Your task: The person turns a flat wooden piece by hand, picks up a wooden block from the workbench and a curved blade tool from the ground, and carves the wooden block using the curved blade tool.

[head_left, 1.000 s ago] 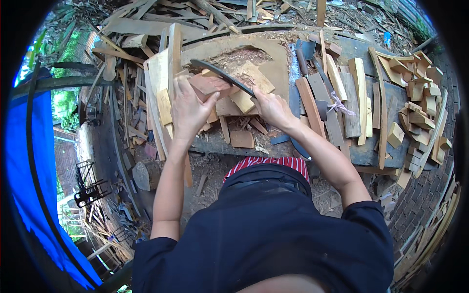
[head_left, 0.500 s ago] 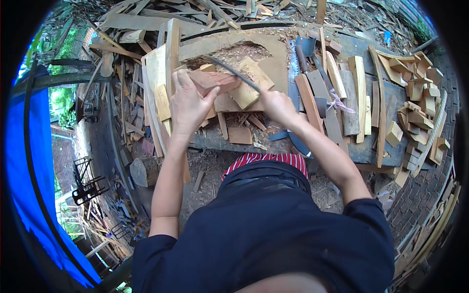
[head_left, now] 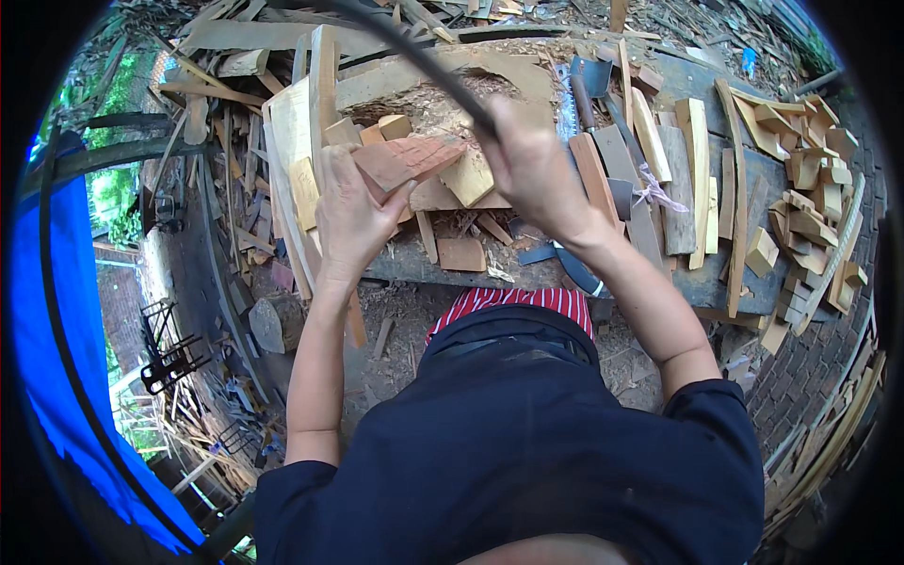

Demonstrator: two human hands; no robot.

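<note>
My left hand [head_left: 358,212] grips the near left end of a reddish wood block [head_left: 410,162], thumb below and fingers behind. The block's upper face is rough with cut marks, and it is tilted over a pale yellow wood block [head_left: 470,181] on the workbench. My right hand [head_left: 539,174], smeared by motion, is closed round the handle end of a long dark machete [head_left: 414,58]. Its blade is raised and slants up to the far left, seen edge-on, apart from the wood.
Planks and strips [head_left: 692,179] lie on the right of the bench, beside a heap of small cut blocks [head_left: 810,221]. A blue-grey blade tool [head_left: 591,83] lies at the back. Scrap wood [head_left: 254,188] crowds the left; a log stump [head_left: 278,323] stands below.
My right hand has lifted the machete from the reddish block up and toward me. My left hand has shifted slightly left and down, still gripping the block.
</note>
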